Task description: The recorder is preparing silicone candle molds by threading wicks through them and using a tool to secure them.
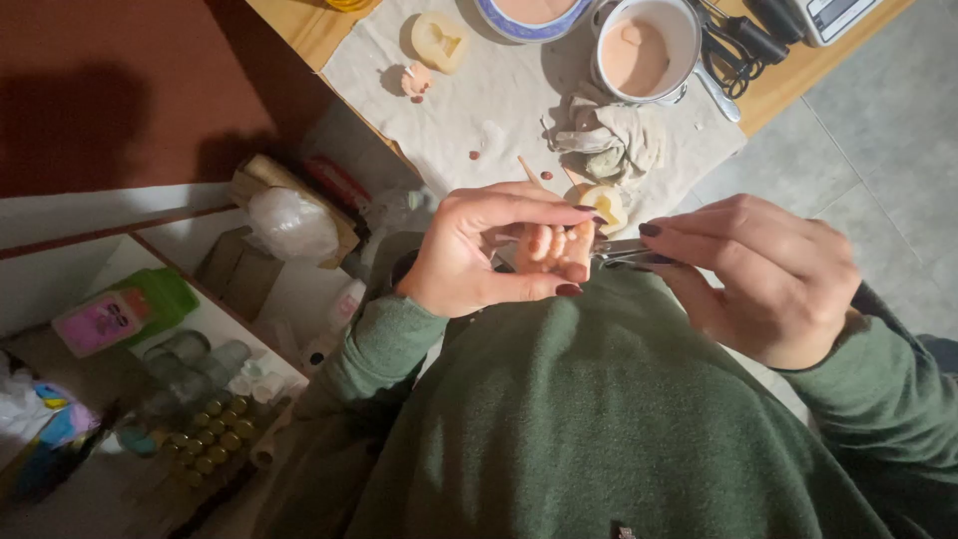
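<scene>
My left hand (474, 250) pinches a small pink cast piece (556, 250), shaped like a tiny hand or foot, between thumb and fingers. My right hand (763, 274) grips a slim metal tool (624, 252) whose tip touches the right side of the pink piece. Both hands hover close above my green sweater, in front of the table edge. Behind the fingers a pale yellow mould (602, 203) lies partly hidden on the cloth.
A white cloth (499, 100) covers the wooden table. On it stand a cup of pink liquid (644, 50), a bowl (529, 15), a crumpled rag (604, 140), another mould (439, 40) and black scissors (738, 45). Shelves with jars (195, 359) are at the left.
</scene>
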